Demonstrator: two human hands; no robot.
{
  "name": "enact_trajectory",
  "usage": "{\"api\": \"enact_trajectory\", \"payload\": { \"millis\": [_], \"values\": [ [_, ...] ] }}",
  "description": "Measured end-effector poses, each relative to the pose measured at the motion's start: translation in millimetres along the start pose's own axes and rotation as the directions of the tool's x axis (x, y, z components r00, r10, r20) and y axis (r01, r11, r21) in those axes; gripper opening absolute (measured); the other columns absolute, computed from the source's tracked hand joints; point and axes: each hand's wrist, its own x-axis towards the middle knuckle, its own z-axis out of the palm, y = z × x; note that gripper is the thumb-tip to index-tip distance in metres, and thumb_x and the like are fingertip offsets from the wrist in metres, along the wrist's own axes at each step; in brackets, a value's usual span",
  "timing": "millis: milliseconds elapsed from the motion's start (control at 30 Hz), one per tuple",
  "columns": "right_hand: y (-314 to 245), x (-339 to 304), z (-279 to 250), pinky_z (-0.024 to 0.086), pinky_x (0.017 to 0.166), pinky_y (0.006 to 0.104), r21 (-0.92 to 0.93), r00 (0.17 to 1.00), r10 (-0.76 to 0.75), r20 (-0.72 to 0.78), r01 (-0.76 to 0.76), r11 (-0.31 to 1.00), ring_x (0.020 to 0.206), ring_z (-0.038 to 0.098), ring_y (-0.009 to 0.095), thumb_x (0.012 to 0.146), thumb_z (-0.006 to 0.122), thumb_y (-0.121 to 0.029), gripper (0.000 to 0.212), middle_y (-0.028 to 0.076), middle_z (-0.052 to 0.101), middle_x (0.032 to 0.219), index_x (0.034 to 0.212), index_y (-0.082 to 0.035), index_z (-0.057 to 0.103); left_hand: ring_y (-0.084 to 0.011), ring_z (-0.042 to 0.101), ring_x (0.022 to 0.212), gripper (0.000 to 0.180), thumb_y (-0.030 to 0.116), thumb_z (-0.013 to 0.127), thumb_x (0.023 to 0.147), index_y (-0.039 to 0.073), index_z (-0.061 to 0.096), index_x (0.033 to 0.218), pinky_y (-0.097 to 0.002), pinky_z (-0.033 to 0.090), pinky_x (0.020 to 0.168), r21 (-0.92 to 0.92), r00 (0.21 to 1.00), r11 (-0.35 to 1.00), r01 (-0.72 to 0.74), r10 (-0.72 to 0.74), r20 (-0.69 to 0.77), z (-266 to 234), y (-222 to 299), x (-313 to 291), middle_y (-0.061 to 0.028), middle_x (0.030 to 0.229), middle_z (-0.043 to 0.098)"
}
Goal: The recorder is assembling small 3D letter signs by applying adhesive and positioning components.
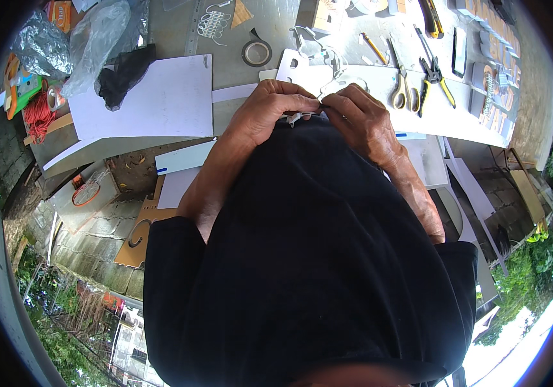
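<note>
My left hand point(270, 108) and my right hand point(365, 122) meet at the table's near edge, fingertips pinched together. A small dark bit shows between them, too small to name. Just under the fingers hangs a white wire with small white pieces point(298, 118), partly hidden by my hands and the dark shirt. Beyond the hands, a loose white cable point(336, 64) loops over a white cut-out piece point(291, 63). A roll of black tape point(256, 53) lies ahead of my left hand. Scissors point(400, 87) and yellow-black pliers point(432, 80) lie right of my right hand.
A pencil point(374, 49), a utility knife point(431, 19) and a dark phone point(459, 53) lie at the far right, beside several block letters point(492, 39). On the left are a white sheet point(180, 97), black mesh cloth point(122, 77), plastic bags point(99, 35) and a red wire coil point(38, 117).
</note>
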Motion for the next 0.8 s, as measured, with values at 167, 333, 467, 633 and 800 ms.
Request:
{"api": "enact_trajectory", "payload": {
  "millis": [167,333,467,633,800],
  "values": [
    [1.7,-0.9,-4.5,0.056,0.067,0.0353,0.115,0.998,0.063,-0.025,-0.060,0.992,0.083,0.069,0.025,0.079,0.074,0.002,0.020,0.009,0.066,0.089,0.098,-0.003,0.072,-0.0124,0.066,0.073,0.014,0.009,0.078,0.083,-0.001,0.077,0.094,-0.0266,0.051,0.072,0.234,0.993,0.966,-0.110,0.096,0.069,-4.1,-1.1,-2.2,-0.0101,0.083,0.075],
    [2.3,-0.9,-2.9,0.056,0.064,0.0355,0.222,0.992,0.119,-0.027,-0.110,0.969,0.076,0.070,0.023,0.081,0.075,-0.001,0.014,0.008,0.069,0.086,0.095,-0.003,0.074,-0.0135,0.066,0.076,0.015,0.010,0.081,0.082,0.003,0.079,0.095,-0.0284,0.052,0.076,0.394,0.969,0.886,-0.244,0.242,0.054,0.2,-0.7,-7.1,-0.0083,0.084,0.074],
    [-0.2,-0.5,-1.4,0.055,0.061,0.0356,0.246,0.983,0.180,-0.030,-0.167,0.955,0.072,0.070,0.023,0.084,0.075,-0.003,0.010,0.009,0.069,0.082,0.095,-0.002,0.074,-0.0152,0.065,0.082,0.014,0.009,0.081,0.082,0.007,0.080,0.096,-0.0298,0.052,0.078,0.534,0.934,0.776,-0.335,0.348,0.081,0.4,-1.4,-8.4,-0.0068,0.086,0.074],
    [5.8,-4.4,4.4,0.053,0.061,0.0352,0.283,0.973,0.229,-0.002,-0.219,0.934,0.071,0.070,0.023,0.087,0.073,-0.007,0.010,0.010,0.069,0.081,0.095,-0.001,0.074,-0.0166,0.062,0.084,0.015,0.012,0.082,0.081,0.007,0.079,0.095,-0.0310,0.051,0.076,0.727,0.789,0.443,-0.525,0.573,0.221,1.5,-6.0,-6.4,-0.0058,0.084,0.072],
    [4.5,-3.6,1.9,0.053,0.065,0.0354,0.320,0.939,0.343,0.032,-0.335,0.886,0.071,0.069,0.023,0.090,0.072,-0.011,0.013,0.011,0.071,0.082,0.096,0.001,0.074,-0.0185,0.061,0.081,0.020,0.013,0.085,0.076,0.007,0.078,0.095,-0.0321,0.051,0.074,0.790,0.714,0.288,-0.541,0.654,0.250,8.0,-7.6,-7.7,-0.0053,0.082,0.074]
  ]
}}
